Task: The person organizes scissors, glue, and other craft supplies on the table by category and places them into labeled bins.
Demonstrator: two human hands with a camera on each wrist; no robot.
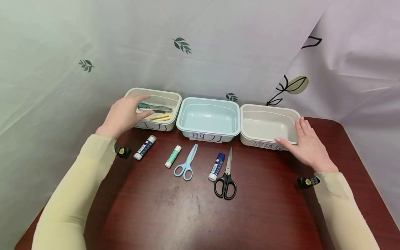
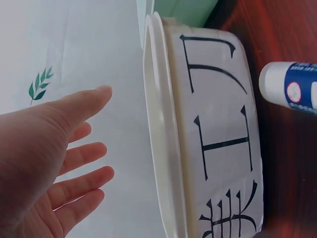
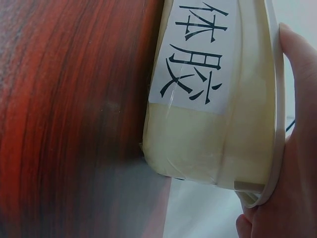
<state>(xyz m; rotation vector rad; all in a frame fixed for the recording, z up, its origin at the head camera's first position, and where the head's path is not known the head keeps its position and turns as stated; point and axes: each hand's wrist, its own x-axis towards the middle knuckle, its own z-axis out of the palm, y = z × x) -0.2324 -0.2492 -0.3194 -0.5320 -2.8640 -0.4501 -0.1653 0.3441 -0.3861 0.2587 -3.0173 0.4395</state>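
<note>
My left hand (image 1: 122,114) hovers over the left cream bin (image 1: 162,93), thumb and fingers spread apart with nothing between them. Inside that bin lie a green utility knife (image 1: 153,107) and a yellow one (image 1: 160,117), with a dark piece between them. At the other end, my right hand (image 1: 307,144) rests against the right corner of another cream bin (image 1: 264,133), its fingers extended and the thumb at the front rim. The left wrist view shows the left thumb and fingers (image 2: 84,104) apart from the bin wall.
Between the cream bins stands a light blue bin (image 1: 207,119). In front lie a blue-white glue stick (image 1: 145,147), a green glue stick (image 1: 173,156), light blue scissors (image 1: 186,164), a dark blue-capped glue stick (image 1: 217,167) and black-handled scissors (image 1: 226,178). A curtain (image 1: 200,69) hangs behind.
</note>
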